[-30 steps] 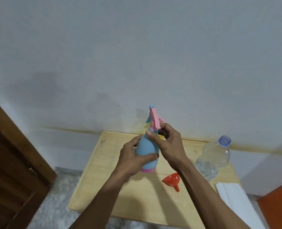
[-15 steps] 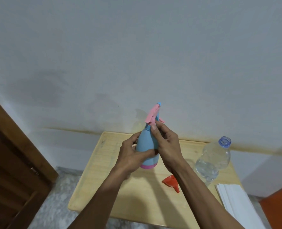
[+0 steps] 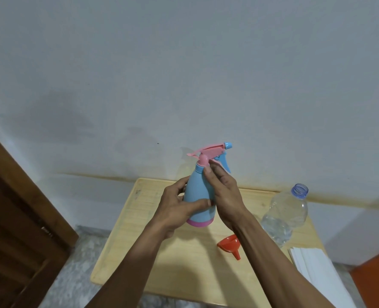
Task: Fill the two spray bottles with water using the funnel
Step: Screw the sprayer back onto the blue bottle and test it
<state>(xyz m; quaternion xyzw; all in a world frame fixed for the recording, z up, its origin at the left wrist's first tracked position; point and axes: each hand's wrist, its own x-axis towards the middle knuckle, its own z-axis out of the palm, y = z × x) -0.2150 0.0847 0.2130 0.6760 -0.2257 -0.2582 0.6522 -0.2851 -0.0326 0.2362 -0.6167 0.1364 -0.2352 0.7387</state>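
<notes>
Funnel and water bottle sit beside right forearm.

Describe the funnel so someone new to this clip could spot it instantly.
On the light wooden table against the wall, look just below the right forearm, left of the clear water bottle. The funnel lies on its side there, the only red-orange thing on the tabletop.

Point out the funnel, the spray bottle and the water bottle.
funnel (image 3: 228, 242): head view, on the orange cone.
spray bottle (image 3: 197, 192): head view, on the blue body between the hands.
water bottle (image 3: 288, 210): head view, on the clear wall.
</notes>
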